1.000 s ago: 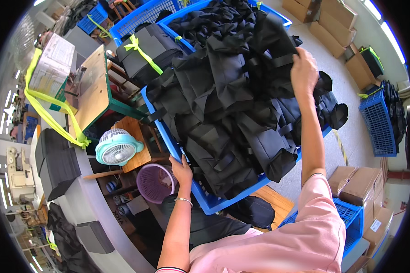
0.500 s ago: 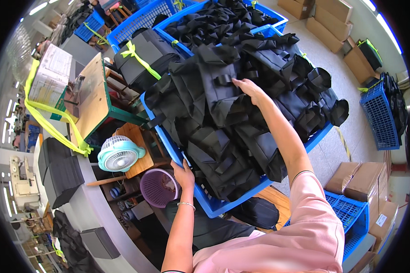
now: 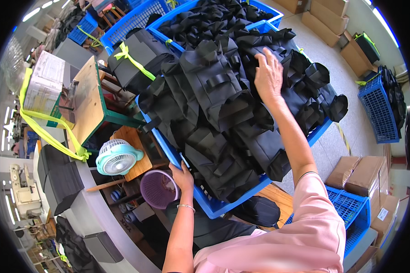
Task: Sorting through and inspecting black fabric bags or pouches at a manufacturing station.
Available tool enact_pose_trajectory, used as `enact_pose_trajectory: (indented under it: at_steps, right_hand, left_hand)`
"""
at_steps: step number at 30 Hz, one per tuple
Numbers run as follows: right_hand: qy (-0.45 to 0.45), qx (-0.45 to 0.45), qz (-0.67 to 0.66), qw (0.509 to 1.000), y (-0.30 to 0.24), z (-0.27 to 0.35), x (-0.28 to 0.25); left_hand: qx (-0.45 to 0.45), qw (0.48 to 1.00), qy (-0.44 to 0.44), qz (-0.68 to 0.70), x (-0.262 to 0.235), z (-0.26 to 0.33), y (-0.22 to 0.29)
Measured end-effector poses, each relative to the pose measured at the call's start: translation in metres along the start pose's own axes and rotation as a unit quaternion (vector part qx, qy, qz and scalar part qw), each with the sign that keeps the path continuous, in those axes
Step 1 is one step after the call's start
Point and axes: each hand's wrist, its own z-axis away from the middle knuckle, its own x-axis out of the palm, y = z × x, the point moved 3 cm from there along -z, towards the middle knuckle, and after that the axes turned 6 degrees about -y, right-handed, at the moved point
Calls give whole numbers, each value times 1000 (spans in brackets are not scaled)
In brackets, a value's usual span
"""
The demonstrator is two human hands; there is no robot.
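Observation:
A blue plastic crate (image 3: pixel 218 210) stands in front of me, heaped with black fabric pieces (image 3: pixel 212 86) that have short strap loops and folded edges. My left hand (image 3: pixel 182 176) grips the near left rim of this crate. A small pale, slender thing (image 3: pixel 184 159) shows by its fingertips; its kind is too small to make out. Over the right side of the heap, my right hand (image 3: pixel 269 75) is open, fingers apart and slightly bent, with nothing visible in it. Its fingertips are at the black fabric; whether they touch it I cannot tell.
Behind stands another blue crate (image 3: pixel 278 19) full of black pieces. To the left are a tied black stack (image 3: pixel 139 54), a wooden-topped table (image 3: pixel 87 98), a small fan (image 3: pixel 118 158) and a purple basket (image 3: pixel 158 191). Cardboard boxes (image 3: pixel 366 175) sit at right.
My right hand has let go of the strapped black piece and moved right and farther away, its fingers spreading. That piece now lies flatter on the heap. My left hand stays at the rim.

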Motion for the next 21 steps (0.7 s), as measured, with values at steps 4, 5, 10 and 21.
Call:
enact_pose_trajectory:
  at_steps: [4, 5, 10, 21]
  right_hand:
    - [-37, -40, 349, 935, 57, -10, 16]
    - [-126, -12, 320, 939, 76, -12, 28]
    - [-77, -23, 272, 959, 102, -29, 6]
    - [28, 175, 325, 929, 196, -80, 30]
  left_hand:
    - [7, 1000, -16, 13, 5, 0, 10]
    - [1, 1000, -14, 14, 5, 0, 9]
    - [-8, 1000, -5, 3, 1, -1, 3]
    - [-12, 1000, -15, 15, 3, 2, 7]
